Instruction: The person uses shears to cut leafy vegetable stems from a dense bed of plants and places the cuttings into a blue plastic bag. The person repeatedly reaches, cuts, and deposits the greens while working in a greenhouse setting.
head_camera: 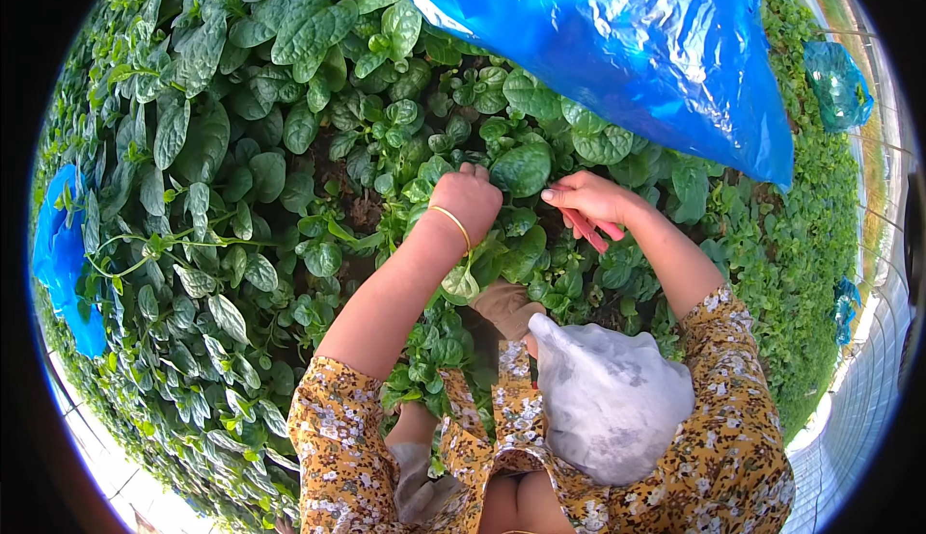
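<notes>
Low leafy green plants (405, 114), which look like Malabar spinach, spread in front of me. My left hand (467, 197), with a gold bangle (454, 224) at the wrist, is curled down among the leaves. Its fingertips are mostly hidden, so what it grips does not show. A broad glossy leaf (521, 170) lies between my two hands. My right hand (589, 201) is closed around a tool with red handles (586, 229), possibly scissors or snips; its blades are not visible.
A large blue plastic bag (615, 49) covers leaves at the upper right. Other blue bags lie at the far left (65, 259) and right edge (838, 87). A white cloth bundle (615, 404) rests against my patterned clothing. Bare soil (358, 208) shows between plants.
</notes>
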The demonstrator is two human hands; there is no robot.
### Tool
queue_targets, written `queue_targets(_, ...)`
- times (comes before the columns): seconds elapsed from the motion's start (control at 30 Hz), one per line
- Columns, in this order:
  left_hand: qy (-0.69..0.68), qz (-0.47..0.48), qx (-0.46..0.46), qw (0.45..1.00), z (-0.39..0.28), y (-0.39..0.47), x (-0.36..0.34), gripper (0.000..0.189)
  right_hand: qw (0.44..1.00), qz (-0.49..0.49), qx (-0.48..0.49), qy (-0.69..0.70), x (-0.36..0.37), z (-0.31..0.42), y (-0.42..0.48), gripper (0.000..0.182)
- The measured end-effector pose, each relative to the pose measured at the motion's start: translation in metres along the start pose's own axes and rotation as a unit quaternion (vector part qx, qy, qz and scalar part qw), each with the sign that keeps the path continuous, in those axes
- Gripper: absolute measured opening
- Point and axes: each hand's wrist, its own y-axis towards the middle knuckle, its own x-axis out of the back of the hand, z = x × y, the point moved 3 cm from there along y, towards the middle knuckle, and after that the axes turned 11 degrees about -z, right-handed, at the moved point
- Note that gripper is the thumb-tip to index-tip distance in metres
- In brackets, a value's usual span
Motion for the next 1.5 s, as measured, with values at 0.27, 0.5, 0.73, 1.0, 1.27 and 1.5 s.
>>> queue_targets(0.27,0.015,-0.08,0.003,0.997,-0.014,-0.015,-0.012,0.008,0.992,0.079,-0.033,-0.094,0.009,0.019,0.028,0.048)
queue_targets(0.5,0.002,-0.102,0.023,0.995,-0.021,-0.024,-0.012,0.006,0.994,0.002,0.012,-0.108,0.004,0.035,0.021,0.046)
queue_targets(0.73,-0.058,-0.223,0.034,0.972,-0.019,-0.07,0.01,0.005,0.993,-0.072,0.085,-0.025,-0.012,0.017,-0.03,0.037)
queue_targets(1.0,-0.148,-0.305,0.186,0.922,0.025,-0.184,0.132,0.032,0.974,-0.051,0.201,0.087,-0.046,0.043,-0.068,0.032)
queue_targets(1.27,-0.163,-0.434,0.567,0.681,-0.041,-0.49,0.17,0.03,0.946,0.084,0.3,0.09,-0.093,0.074,-0.11,0.026)
queue_targets(1.5,-0.169,-0.564,0.725,0.358,-0.349,-0.713,0.109,0.029,0.933,0.175,0.311,0.049,-0.119,0.056,-0.078,0.026)
